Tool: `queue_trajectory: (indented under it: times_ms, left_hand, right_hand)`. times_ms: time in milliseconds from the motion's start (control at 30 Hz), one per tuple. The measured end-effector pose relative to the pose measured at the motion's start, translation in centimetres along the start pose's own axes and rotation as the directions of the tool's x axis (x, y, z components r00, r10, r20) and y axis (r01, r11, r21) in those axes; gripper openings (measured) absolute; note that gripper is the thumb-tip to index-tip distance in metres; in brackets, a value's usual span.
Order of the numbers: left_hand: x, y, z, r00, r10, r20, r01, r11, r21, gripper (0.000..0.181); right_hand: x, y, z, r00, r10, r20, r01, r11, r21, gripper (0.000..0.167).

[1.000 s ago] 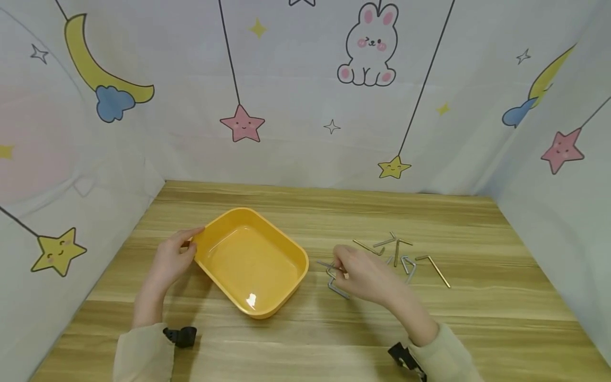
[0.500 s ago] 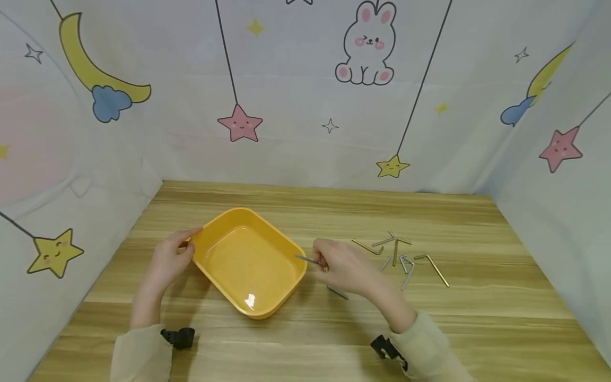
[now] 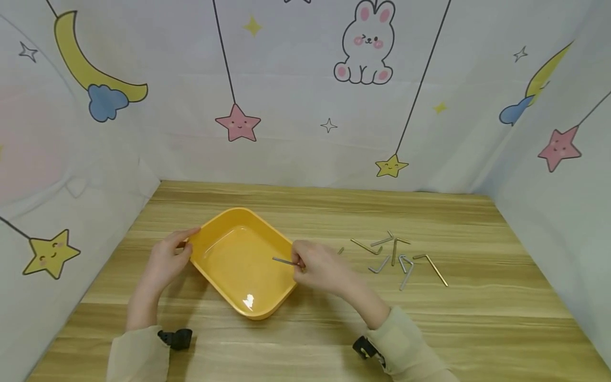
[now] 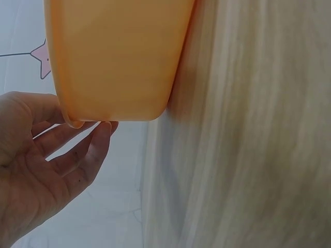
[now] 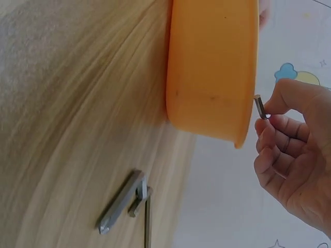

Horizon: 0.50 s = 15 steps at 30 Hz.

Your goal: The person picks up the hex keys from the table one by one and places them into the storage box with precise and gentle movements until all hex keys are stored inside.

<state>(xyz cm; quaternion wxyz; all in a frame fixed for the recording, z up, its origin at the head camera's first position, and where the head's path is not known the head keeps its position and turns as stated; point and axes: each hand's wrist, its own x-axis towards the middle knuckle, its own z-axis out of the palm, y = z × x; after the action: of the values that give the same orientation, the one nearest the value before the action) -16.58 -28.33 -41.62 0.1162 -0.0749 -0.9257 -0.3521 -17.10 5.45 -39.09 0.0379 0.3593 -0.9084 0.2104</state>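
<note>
- Place: small cloth-walled booth (image 3: 296, 164); building type cannot be told.
- Walls: creased white cloth hangings (image 3: 105, 164), nursery-style print of yellow moons (image 3: 71, 55), pink stars (image 3: 238, 124), white rabbit (image 3: 365, 59).
- Surface: wood-grain tabletop (image 3: 286, 345), enclosed on three sides.

Plain cream sleeves dress both arms, the left sleeve (image 3: 138, 354) and the right sleeve (image 3: 408, 347) each wider than the bare forearm coming out of it. A small black fitting with a rounded end (image 3: 177, 338) shows at the left cuff's inner edge, and a more angular black piece (image 3: 366, 349) at the right cuff's; the left hand (image 3: 164, 261) and right hand (image 3: 319, 267) are bare.
</note>
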Motion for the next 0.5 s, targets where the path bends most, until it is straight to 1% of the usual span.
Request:
queue_trajectory:
  times_ms: [100,367,500]
  left_hand:
    - [0.0,0.1,0.0,1.000,0.008,-0.002,-0.008,1.000,-0.001,0.037]
    - [0.0,0.1,-0.2,1.000,-0.008,0.014,0.008,1.000,-0.012,0.037]
    - [0.0,0.1,-0.1,1.000,-0.009,0.021,0.009,1.000,-0.016,0.037]
  right_hand:
    - [0.2,-0.2,0.3,1.000,0.006,0.007,-0.006,1.000,-0.012,0.013]
    - [0.7,-0.5,0.9,0.999,0.025,0.047,-0.026,0.999,0.025,0.013]
    - [0.8,-0.6,1.2,0.998,0.025,0.053,-0.026,1.000,0.015,0.013]
